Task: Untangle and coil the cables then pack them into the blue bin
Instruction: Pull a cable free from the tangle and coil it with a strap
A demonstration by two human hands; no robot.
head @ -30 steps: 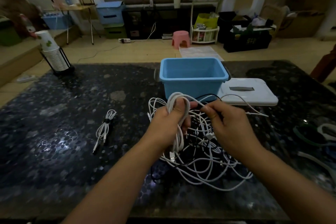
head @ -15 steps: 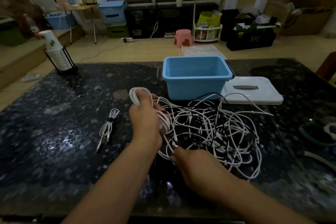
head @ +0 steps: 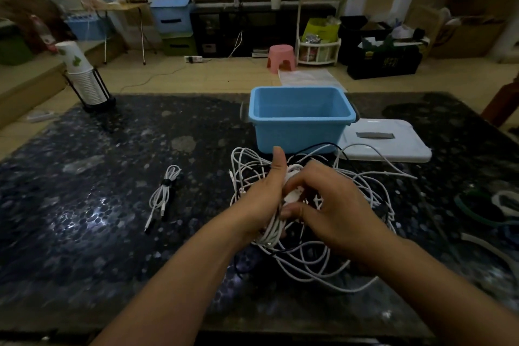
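A tangle of white and black cables (head: 323, 258) lies on the dark table in front of the blue bin (head: 300, 123), which looks empty. Over the tangle, my left hand (head: 262, 199) grips a bundle of white cable loops (head: 273, 229), thumb pointing up. My right hand (head: 334, 205) meets it from the right and pinches the white cable at that bundle with curled fingers. One coiled white cable (head: 164, 192), tied with a black strap, lies on the table to the left.
The bin's white lid (head: 393, 143) lies flat right of the bin. A stack of paper cups in a black stand (head: 85, 78) is at the table's far left corner. Greenish and white straps or cords (head: 494, 211) lie near the right edge.
My left hand has moved right with its cable bundle, back over the tangle. My right hand has come up from the near edge of the pile and now pinches the cable at the bundle.
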